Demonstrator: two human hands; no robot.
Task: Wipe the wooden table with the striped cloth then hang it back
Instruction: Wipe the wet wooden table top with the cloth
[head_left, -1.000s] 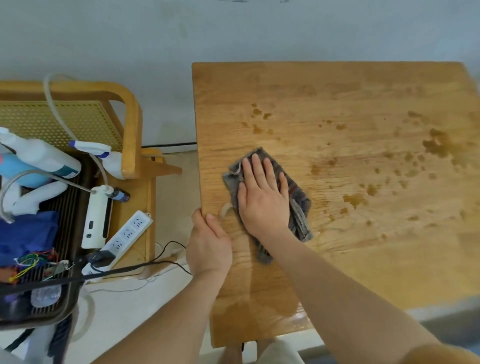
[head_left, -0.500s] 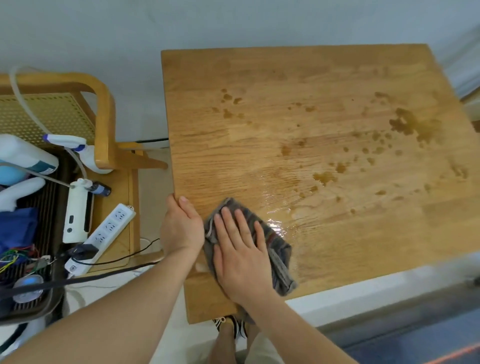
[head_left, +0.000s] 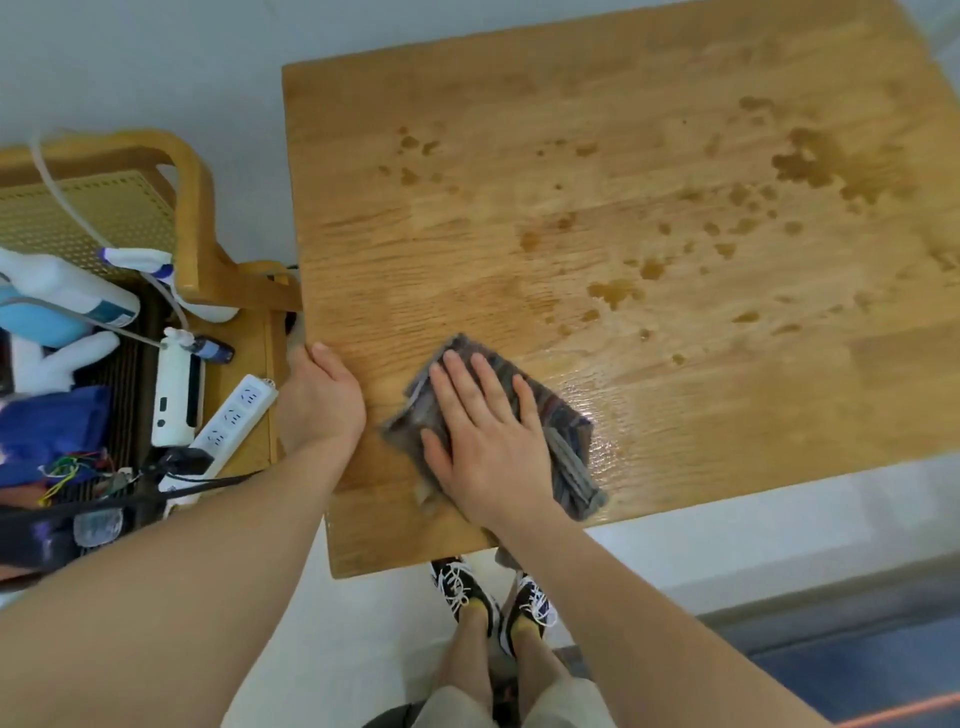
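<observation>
Cloth (head_left: 563, 441) (diagonal, far-left to near-right) under flat right hand (head_left: 488, 447); left hand (head_left: 322, 400) grips table (head_left: 623, 218).

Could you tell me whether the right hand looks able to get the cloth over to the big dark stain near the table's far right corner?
Probably yes: the right hand lies flat on the striped cloth, and bare wooden table lies between it and the stain.

Likely a domestic room, possibly doubling as a work corner. Plain pale wall (head_left: 156, 62) and light floor (head_left: 374, 623). Oak-toned wooden table (head_left: 519, 104), blotched with wet spots. Rattan-backed wooden chair (head_left: 192, 208) alongside, loaded with spray bottle (head_left: 67, 291), power strip (head_left: 234, 415), loose wiring (head_left: 67, 467). Remaining clutter too blurred to identify.
</observation>
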